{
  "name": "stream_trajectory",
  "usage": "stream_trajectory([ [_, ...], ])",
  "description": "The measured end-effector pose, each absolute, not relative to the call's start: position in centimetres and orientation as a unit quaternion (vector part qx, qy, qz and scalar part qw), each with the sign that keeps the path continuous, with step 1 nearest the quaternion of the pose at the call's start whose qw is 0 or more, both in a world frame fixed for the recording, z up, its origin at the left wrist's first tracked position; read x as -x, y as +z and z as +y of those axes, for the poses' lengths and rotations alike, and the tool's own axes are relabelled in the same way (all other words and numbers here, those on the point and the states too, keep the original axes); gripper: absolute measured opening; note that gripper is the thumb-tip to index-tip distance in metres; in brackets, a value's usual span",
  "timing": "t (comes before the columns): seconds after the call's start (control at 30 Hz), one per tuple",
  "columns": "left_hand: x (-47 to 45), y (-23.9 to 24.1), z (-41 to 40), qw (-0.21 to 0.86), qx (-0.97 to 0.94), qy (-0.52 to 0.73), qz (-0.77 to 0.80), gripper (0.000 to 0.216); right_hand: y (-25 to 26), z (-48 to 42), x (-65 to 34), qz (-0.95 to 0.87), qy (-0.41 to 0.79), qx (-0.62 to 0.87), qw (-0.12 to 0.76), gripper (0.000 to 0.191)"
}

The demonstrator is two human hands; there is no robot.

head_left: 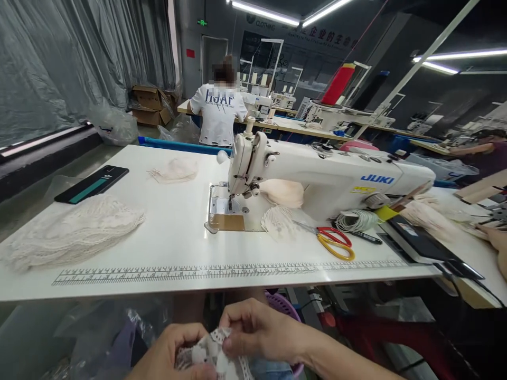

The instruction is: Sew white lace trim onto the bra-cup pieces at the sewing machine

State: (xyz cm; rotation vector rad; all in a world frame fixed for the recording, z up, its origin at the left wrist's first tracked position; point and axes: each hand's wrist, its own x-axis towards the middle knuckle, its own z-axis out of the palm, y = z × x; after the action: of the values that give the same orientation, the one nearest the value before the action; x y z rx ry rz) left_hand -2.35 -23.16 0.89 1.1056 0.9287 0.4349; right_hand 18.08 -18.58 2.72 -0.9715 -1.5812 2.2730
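We face a white table (170, 245), with a white sewing machine (332, 171) standing on it between two and three o'clock. A pile of cream lace (75, 232) lies there between eight and nine. Below the table's near edge we have our right hand (261, 332) at six o'clock and our left hand (170, 351) at seven. Just past six, between them, we hold a small bunched white lace piece (214, 351): right thumb and fingers pinch its upper edge; left fingers curl in on it, though, cropped below, their grip is hard to judge.
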Motion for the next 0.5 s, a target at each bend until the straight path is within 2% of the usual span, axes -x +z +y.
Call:
stream_trajectory([
  [0.17, 1.9, 0.6, -22.7, 0.688, -0.534, 0.192, 0.451, 0.039, 2.5, -18.5, -19.6, -0.615, 0.731, 0.276, 0.104, 0.056],
  [0.23, 1.9, 0.7, -22.5, 0.672, -0.547, 0.173, 0.468, 0.032, 2.4, -18.9, -19.7, -0.669, 0.678, 0.290, 0.096, 0.051],
  [0.37, 2.2, 0.5, -22.2, 0.636, -0.574, 0.154, 0.492, 0.023, 1.8, -19.8, -19.7, -0.793, 0.488, 0.355, 0.088, 0.041],
  [0.43, 2.5, 0.3, -22.2, 0.634, -0.573, 0.147, 0.498, 0.021, 1.5, -19.9, -19.8, -0.809, 0.460, 0.354, 0.093, 0.038],
  [0.5, 2.5, 0.2, -22.2, 0.649, -0.561, 0.144, 0.493, 0.018, 1.3, -19.8, -20.0, -0.801, 0.483, 0.339, 0.103, 0.037],
])
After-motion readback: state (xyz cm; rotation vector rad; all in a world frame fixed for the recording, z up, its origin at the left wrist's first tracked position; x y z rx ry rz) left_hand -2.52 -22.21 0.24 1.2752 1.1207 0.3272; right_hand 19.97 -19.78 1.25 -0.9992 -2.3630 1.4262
